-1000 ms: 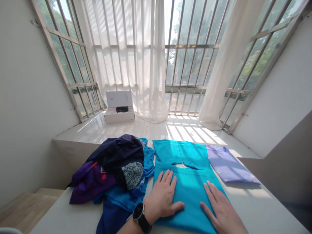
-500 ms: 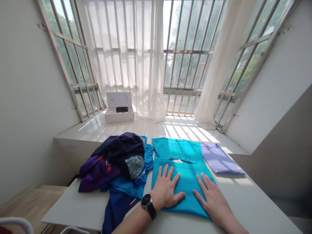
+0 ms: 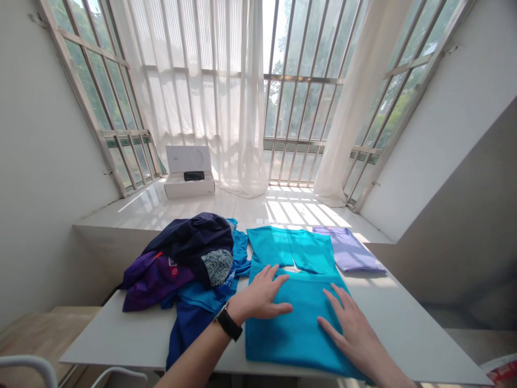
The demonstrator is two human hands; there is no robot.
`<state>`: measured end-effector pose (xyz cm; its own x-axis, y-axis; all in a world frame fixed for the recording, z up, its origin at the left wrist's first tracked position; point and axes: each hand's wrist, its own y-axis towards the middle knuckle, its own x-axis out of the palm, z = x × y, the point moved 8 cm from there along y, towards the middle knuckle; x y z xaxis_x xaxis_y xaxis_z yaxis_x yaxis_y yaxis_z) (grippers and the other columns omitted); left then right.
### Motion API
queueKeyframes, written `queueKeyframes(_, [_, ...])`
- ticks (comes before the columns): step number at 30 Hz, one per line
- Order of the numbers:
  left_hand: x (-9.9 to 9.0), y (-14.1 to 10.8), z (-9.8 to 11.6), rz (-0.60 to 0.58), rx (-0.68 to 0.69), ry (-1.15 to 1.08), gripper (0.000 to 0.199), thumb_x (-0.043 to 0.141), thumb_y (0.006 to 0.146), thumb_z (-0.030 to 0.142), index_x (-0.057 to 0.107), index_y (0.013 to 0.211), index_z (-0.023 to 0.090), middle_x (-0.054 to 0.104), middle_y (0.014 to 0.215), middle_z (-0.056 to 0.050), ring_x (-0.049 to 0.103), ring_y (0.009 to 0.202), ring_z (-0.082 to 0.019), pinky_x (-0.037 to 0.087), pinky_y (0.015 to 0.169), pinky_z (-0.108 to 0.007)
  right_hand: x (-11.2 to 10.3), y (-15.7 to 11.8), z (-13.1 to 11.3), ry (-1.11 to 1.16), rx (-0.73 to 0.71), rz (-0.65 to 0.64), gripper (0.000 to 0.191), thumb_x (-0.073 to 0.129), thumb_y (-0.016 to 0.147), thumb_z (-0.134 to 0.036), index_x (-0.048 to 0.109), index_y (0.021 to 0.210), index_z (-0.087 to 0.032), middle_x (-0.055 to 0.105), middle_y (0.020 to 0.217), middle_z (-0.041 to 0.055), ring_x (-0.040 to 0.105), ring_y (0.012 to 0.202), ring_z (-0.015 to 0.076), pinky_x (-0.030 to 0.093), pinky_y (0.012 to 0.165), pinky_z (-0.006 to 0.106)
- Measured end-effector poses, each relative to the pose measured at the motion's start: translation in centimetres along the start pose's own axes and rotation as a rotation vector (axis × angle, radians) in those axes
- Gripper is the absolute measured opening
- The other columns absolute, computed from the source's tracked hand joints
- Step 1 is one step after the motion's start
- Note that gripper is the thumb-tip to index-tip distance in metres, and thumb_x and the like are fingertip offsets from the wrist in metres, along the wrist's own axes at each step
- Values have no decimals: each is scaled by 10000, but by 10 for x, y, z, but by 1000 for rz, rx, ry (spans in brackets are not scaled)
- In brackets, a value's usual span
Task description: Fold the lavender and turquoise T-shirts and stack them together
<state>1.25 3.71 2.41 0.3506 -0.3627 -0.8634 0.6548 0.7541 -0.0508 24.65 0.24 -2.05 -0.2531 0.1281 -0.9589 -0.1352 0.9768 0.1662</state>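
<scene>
My left hand (image 3: pixel 259 295): open, fingers spread and a little arched, lying on the teal shirt; compared with the earlier frame it sits further left and up the cloth, nearer the shirt's left edge.

My right hand (image 3: pixel 348 335): open and flat, fingers spread on the shirt's right side, about where it was before.

Watch (image 3: pixel 228 321): black strap, on my left wrist.

Teal shirt (image 3: pixel 297 331): lying flat on the table under both hands, its far part folded over, with a small gap of white table showing near the middle. More of its near edge shows now than before.

White table (image 3: pixel 100 345): holds all the clothes, and more of its front edge is in view now, since my view has lifted.

Clothes pile (image 3: pixel 188 242): just left of the teal shirt and touching it, a heap of navy, purple and bright blue cloth, with a patterned piece (image 3: pixel 217 268) on top.

Lavender shirt (image 3: pixel 347 250): folded, just beyond the teal shirt on the right.

White box (image 3: pixel 189 186): on the shiny tiled ledge (image 3: pixel 161 213), lid up, a black object (image 3: pixel 194 175) inside.

Far side: white curtains (image 3: pixel 246 108) hanging over barred windows (image 3: pixel 302 108).
</scene>
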Motion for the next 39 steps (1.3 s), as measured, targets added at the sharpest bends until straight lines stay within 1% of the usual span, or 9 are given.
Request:
queueKeyframes(6, [-83,53,-84,286,-402,157,554,523,975,455,501,1424,131,488,1481,-210,417,1408,-355,376,1126,-436,-53,87,-89,234,-201,114,378,491,979,-443,645,1239,-215,644,1332,124,593,1247,278,506,1024,435])
queueKeyframes(10, [-80,66,-125,297,-549,159,521,553,952,401,533,1359,77,582,1333,-241,551,1244,-377,444,1013,-432,-39,135,-133,322,-237,29,237,495,986,-363,693,1015,-236,744,990,43,699,904,201,533,798,313])
queueKeyframes(14, [-65,61,-136,367,-573,165,529,510,975,380,456,1435,126,526,1413,-209,541,1254,-346,431,1023,-416,-6,147,-137,292,-232,-25,243,475,988,-306,705,953,-235,747,908,29,696,836,185,506,747,281])
queueKeyframes(18, [-77,59,-121,496,-484,202,500,492,981,345,446,1439,149,474,1477,-187,495,1307,-324,414,1069,-422,-9,131,-130,285,-250,-47,238,509,975,-311,697,1087,-219,741,1010,61,698,909,214,534,807,321])
queueKeyframes(22, [-75,46,-69,407,-278,249,438,516,980,331,519,1391,179,468,1511,-157,417,1398,-324,360,1153,-456,-39,81,-109,308,-292,-17,279,511,990,-371,674,1189,-264,711,1203,78,651,1139,247,529,978,390])
queueKeyframes(25, [-45,6,-12,328,-101,189,459,463,1021,383,504,1431,181,486,1512,-133,444,1391,-297,363,1168,-446,-41,30,-59,253,-200,-15,330,503,986,-458,693,1194,-287,662,1332,80,619,1233,266,525,1038,425])
queueKeyframes(28, [7,-41,32,157,31,99,597,522,967,582,484,1469,261,451,1559,-96,375,1450,-331,350,1182,-500,-23,-16,0,145,-62,-5,503,479,962,-583,660,1307,-263,586,1454,101,545,1336,326,475,1109,515])
queueKeyframes(32, [47,-78,43,123,13,97,769,513,941,655,292,1587,302,240,1666,-84,249,1512,-364,221,1226,-590,1,-50,30,58,-59,-21,608,386,994,-597,466,1511,-287,434,1593,59,422,1445,324,382,1183,549])
queueKeyframes(39, [50,-93,32,193,-21,189,864,636,881,623,257,1596,318,197,1674,-94,236,1516,-379,245,1217,-600,-1,-66,14,25,-89,-88,743,460,953,-642,271,1595,-320,286,1664,55,318,1500,340,335,1197,570])
